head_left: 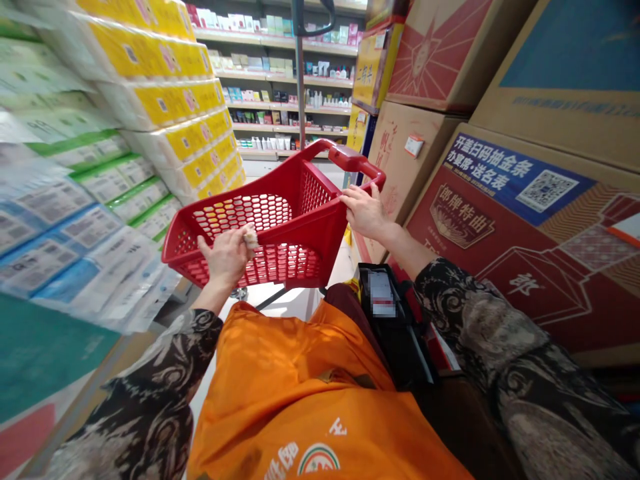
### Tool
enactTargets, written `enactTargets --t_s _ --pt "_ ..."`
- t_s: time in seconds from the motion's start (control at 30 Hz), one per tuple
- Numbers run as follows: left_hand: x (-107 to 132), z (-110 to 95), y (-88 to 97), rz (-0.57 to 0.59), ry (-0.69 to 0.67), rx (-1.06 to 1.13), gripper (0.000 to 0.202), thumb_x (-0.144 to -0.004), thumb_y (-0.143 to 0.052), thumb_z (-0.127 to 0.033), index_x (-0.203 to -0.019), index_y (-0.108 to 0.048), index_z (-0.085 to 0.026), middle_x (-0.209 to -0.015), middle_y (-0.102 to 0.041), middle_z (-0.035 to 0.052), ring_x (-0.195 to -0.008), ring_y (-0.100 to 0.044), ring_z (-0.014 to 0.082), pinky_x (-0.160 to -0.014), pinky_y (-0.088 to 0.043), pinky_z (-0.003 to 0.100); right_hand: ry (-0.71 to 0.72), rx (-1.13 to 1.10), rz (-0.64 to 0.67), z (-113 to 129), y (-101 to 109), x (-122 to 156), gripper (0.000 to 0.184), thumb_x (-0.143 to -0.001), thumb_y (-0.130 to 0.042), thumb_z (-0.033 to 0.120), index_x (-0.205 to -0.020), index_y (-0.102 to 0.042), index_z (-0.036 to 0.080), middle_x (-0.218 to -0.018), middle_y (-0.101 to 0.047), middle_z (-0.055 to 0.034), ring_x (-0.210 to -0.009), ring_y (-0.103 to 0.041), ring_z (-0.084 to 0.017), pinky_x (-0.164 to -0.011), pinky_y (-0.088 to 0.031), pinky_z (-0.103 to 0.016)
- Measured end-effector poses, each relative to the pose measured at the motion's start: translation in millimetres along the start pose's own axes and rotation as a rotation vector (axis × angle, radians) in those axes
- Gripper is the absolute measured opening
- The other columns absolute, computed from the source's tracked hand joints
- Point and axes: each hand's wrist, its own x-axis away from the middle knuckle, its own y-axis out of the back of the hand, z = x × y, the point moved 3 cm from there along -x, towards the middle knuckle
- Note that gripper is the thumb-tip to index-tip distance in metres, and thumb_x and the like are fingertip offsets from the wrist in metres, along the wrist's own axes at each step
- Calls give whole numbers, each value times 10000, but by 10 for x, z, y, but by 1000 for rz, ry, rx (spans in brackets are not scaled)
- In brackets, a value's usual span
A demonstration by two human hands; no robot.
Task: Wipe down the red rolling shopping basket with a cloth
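A red plastic shopping cart (pixel 295 230) with perforated sides stands in front of me, turned sideways, its handle (pixel 350 159) at the upper right. At the cart's near rim, my left hand (pixel 225 259) is closed on a small crumpled whitish cloth (pixel 251 237), with the thumb over the edge. My right hand (pixel 366 212) grips the corner of the rim just below the handle, fingers bent over the red plastic. The undersides of both hands are hidden.
Stacked yellow tissue packs (pixel 175 100) and green packs (pixel 135 177) rise on the left. Large liquor cartons (pixel 500 247) wall the right side. Shelves of cosmetics (pixel 270 73) stand ahead, behind a grey pole (pixel 301 93). A black box (pixel 395 333) sits by my right leg.
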Motion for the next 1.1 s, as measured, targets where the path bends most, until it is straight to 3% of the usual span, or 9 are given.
enactTargets --t_s 0.1,0.2,0.37,0.5,0.63,0.7,0.77,1.0,1.1 --pt "52 255 98 -32 68 -28 370 -864 -344 -269 -1166 -550 -211 -1211 -583 104 -1144 -483 249 -1085 -59 564 -40 -1 -34 -29 37 15 407 -819 -404 139 -1189 -574 156 -1311 -526 -106 -1278 -381 -281 -1063 -74 -575" --pt "31 143 72 -33 48 -22 375 -864 -343 -261 -1173 -551 -217 -1214 -584 103 -1145 -487 250 -1086 -54 569 -65 -7 -49 91 41 20 438 -815 -406 140 -1229 -546 130 -1345 -491 -120 -1296 -356 -285 -1070 -73 -574" --pt "-146 -653 -101 9 -57 36 403 -879 -318 -262 -1234 -509 -252 -1246 -576 66 -1144 -493 228 -1101 -39 562 -2 -32 -15 429 -19 4 475 -816 -403 137 -1281 -497 106 -1398 -428 -120 -1336 -293 -269 -1088 -79 -559" --pt "-301 -1336 -137 17 -142 76 420 -888 -306 -252 -1273 -473 -275 -1233 -587 56 -1132 -504 214 -1106 -43 563 -35 -59 -43 518 34 -33 472 -820 -391 120 -1279 -495 101 -1403 -421 -122 -1336 -295 -274 -1086 -98 -566" --pt "-378 -1629 -136 23 -152 95 437 -891 -300 -246 -1302 -448 -252 -1222 -591 69 -1124 -510 221 -1106 -56 562 -113 -101 -109 530 120 -16 436 -844 -368 129 -1252 -519 109 -1384 -444 -130 -1323 -323 -273 -1082 -138 -559" --pt "-356 -1547 -135 28 -164 81 439 -888 -305 -243 -1303 -448 -251 -1219 -593 71 -1114 -516 225 -1106 -45 563 -130 -129 -124 556 119 31 432 -838 -376 127 -1243 -526 122 -1381 -450 -125 -1320 -329 -272 -1078 -151 -565" --pt "-296 -1308 -125 27 -157 53 430 -886 -308 -240 -1285 -465 -257 -1211 -599 65 -1101 -523 223 -1104 -31 562 -135 -154 -127 589 90 95 433 -828 -382 122 -1235 -532 130 -1379 -453 -121 -1319 -333 -266 -1079 -156 -570" --pt "-66 -83 -2 -21 62 -70 414 -875 -320 -261 -1247 -503 -261 -1223 -592 76 -1120 -506 230 -1091 -35 569 -156 -185 -165 484 -1 245 431 -806 -398 122 -1207 -556 141 -1367 -467 -118 -1307 -352 -263 -1077 -170 -566" --pt "-56 86 5 -47 104 -44 418 -870 -313 -260 -1237 -512 -259 -1233 -584 71 -1148 -489 226 -1091 -18 568 -198 -151 -214 347 46 252 435 -802 -398 121 -1208 -554 132 -1370 -462 -123 -1309 -349 -262 -1075 -173 -556"
